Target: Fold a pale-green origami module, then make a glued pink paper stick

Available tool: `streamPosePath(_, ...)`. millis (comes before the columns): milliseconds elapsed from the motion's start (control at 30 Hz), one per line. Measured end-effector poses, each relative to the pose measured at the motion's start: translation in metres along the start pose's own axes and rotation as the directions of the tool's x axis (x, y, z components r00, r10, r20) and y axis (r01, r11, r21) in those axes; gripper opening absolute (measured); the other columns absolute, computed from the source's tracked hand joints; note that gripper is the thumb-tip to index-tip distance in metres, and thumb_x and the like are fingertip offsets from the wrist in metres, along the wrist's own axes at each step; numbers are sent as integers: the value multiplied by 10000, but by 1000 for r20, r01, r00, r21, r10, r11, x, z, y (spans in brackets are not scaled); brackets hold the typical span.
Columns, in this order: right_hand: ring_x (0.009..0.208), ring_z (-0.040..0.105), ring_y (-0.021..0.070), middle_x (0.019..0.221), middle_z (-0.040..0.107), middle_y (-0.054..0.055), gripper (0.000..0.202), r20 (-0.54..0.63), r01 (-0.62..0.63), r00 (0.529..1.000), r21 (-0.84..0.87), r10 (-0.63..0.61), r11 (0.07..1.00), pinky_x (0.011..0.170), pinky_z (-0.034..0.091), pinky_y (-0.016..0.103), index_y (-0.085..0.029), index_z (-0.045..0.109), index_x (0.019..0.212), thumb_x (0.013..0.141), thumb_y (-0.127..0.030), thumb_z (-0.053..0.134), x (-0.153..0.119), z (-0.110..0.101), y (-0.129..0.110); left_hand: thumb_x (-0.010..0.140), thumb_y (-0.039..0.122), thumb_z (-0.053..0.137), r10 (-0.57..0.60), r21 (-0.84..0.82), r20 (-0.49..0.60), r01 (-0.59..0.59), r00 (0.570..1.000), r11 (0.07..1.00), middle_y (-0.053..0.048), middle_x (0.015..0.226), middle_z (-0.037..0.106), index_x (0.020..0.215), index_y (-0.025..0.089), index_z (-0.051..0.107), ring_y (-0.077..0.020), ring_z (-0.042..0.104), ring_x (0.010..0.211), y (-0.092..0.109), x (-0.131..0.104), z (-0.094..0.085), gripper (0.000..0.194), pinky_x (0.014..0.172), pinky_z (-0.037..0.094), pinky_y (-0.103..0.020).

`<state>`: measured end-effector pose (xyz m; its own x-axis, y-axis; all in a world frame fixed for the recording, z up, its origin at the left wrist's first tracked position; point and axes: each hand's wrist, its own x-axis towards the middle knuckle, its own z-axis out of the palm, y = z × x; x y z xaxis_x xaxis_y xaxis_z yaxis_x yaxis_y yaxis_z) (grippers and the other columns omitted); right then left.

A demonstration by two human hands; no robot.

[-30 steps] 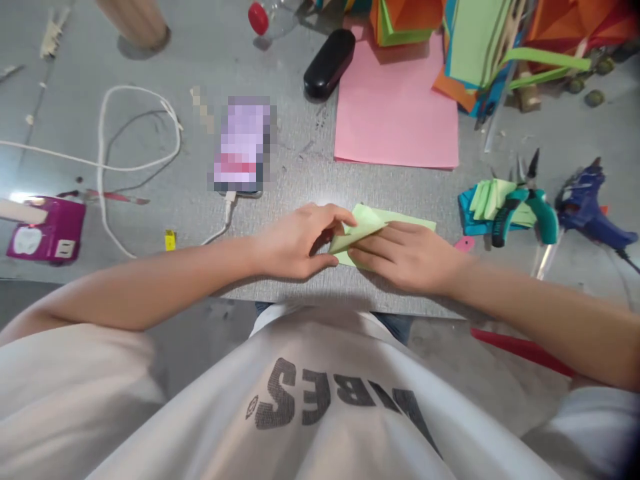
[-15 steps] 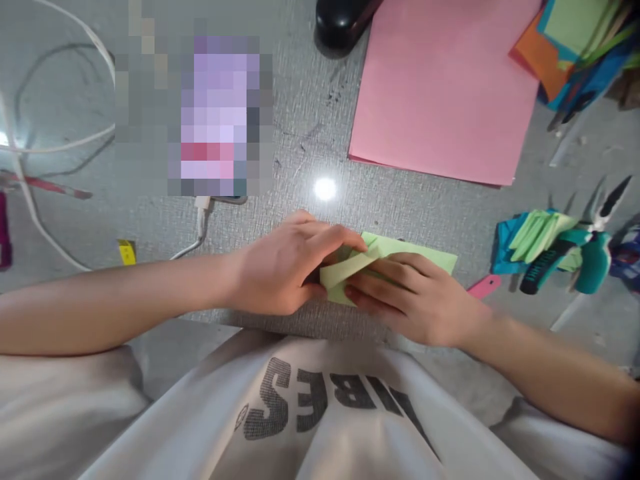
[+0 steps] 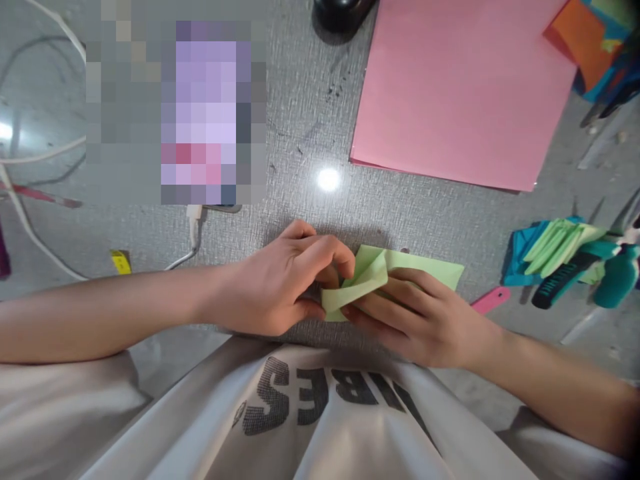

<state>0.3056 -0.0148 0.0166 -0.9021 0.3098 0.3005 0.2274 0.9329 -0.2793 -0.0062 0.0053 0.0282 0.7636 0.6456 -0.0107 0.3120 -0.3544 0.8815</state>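
Observation:
A light green sheet of paper [image 3: 435, 268] lies on the table close to my body, with a strip along its left part folded up into a raised flap. My left hand [image 3: 293, 280] is curled at the paper's left end, its thumb at the lower left corner and its index finger bent over near the flap's far side. My right hand [image 3: 425, 313] holds the sheet from the right, fingers together and low on the paper, their tips partly hidden behind the flap.
Large pink sheets [image 3: 460, 93] lie at the upper right, a black rounded object [image 3: 343, 13] beside them. To the right are folded green papers [image 3: 560, 247], pliers [image 3: 617, 273] and a pink strip [image 3: 493, 300]. A pixelated phone-like shape [image 3: 205, 113] with a white cable [image 3: 194, 227] sits left.
My left index finger has lifted back from the flap, which stands more open at its right end. The whole view has shifted slightly; both hands stay at the paper.

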Motion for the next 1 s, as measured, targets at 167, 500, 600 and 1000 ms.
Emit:
streamPosePath(167,1216,723,240,1321,850,11,295,-17,-20,1000,-33,19,999,1025,614,442,-254,834,1374,1089,-190,795,2,-2,-1,1031,112,696,-36,-41,-78,33,996,999,-11,1084,794,1235,262,485,-188,749,915,4,1,0,330,993,537,-456)
streamPosePath(500,1125,677,233,1201,836,-2,281,20,-45,999,-116,48,992,1020,566,439,-300,821,1376,1123,-215,732,1,2,-4,1027,85,661,46,244,-50,-33,998,969,-45,1129,783,1461,234,487,-216,732,941,-2,-2,11,491,984,457,-443)
streamPosePath(600,1130,679,241,1217,834,16,280,24,-44,999,-108,47,993,1016,565,450,-267,810,1390,1118,-230,757,1,1,-3,1033,108,670,44,214,-60,-30,997,976,-45,1180,798,1472,242,482,-221,742,949,-2,-1,11,497,985,454,-447)
streamPosePath(1000,1329,696,258,1418,835,51,352,87,-16,996,-103,25,995,1014,577,434,-231,801,1420,1136,-128,621,0,-3,0,1095,264,721,117,299,-57,-95,992,949,-17,1019,816,1307,237,612,-228,716,974,-8,0,14,240,963,423,-445)
